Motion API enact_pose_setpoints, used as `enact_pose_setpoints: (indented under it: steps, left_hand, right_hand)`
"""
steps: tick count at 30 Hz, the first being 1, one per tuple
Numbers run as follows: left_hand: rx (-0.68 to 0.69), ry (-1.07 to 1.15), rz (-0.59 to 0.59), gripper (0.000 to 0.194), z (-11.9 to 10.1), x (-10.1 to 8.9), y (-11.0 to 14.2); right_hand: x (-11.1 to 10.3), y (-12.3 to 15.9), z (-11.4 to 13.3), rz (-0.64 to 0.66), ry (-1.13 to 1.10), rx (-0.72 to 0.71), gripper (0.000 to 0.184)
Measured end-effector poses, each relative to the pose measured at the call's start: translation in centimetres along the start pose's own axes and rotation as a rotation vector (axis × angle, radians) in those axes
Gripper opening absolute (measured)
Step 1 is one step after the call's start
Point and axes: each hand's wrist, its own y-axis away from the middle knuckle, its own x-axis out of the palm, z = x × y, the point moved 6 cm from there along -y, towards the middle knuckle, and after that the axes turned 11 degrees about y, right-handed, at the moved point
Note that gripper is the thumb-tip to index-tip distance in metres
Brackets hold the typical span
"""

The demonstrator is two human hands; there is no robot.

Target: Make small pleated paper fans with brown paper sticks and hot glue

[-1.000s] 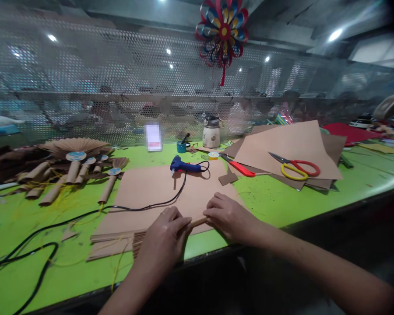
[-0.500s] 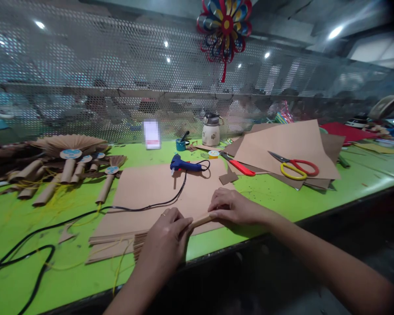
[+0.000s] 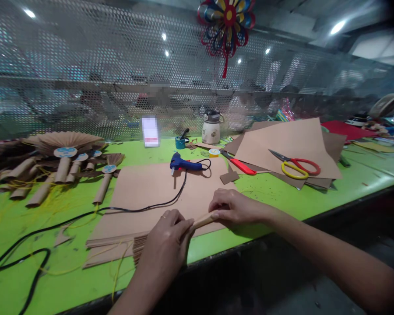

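Note:
A narrow folded strip of brown kraft paper point(image 3: 203, 220) runs between my two hands over the near edge of the paper stack. My left hand point(image 3: 167, 238) pinches its left end between thumb and fingers. At the other end, my right hand point(image 3: 233, 208) is closed on it with thumb and bent fingers. Tight pleats point(image 3: 139, 248) of brown paper show to the left of my left hand, seemingly part of the same piece; the join is hidden. Flat under the strip lies a stack of brown paper sheets point(image 3: 134, 186).
A blue glue gun point(image 3: 187, 165) rests on the stack, its black cord point(image 3: 126, 209) running left. Scissors point(image 3: 295, 168) lie on loose sheets at right, near a red-handled cutter point(image 3: 244, 167). Finished paper fans point(image 3: 65, 153) are piled left. A bottle point(image 3: 211, 129) stands behind.
Both hands keep their grip on the folded paper and have barely moved. The view has shifted slightly.

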Motion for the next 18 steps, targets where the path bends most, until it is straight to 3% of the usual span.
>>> enact_pose_setpoints:
  steps: [7,12,18]
  left_hand:
    - [0.027,-0.011,-0.019,0.023,-0.1,0.0,0.2]
    - [0.044,-0.010,-0.035,0.021,0.0,0.0,0.3]
    - [0.013,-0.004,-0.017,0.022,-0.1,-0.1,0.1]
  right_hand:
    - [0.0,0.0,-0.3,0.035,-0.002,0.004,0.014]
    - [-0.1,-0.3,2.0,0.039,0.121,-0.142,0.017]
    - [0.5,-1.3,4.3,0.034,0.242,-0.183,0.029]
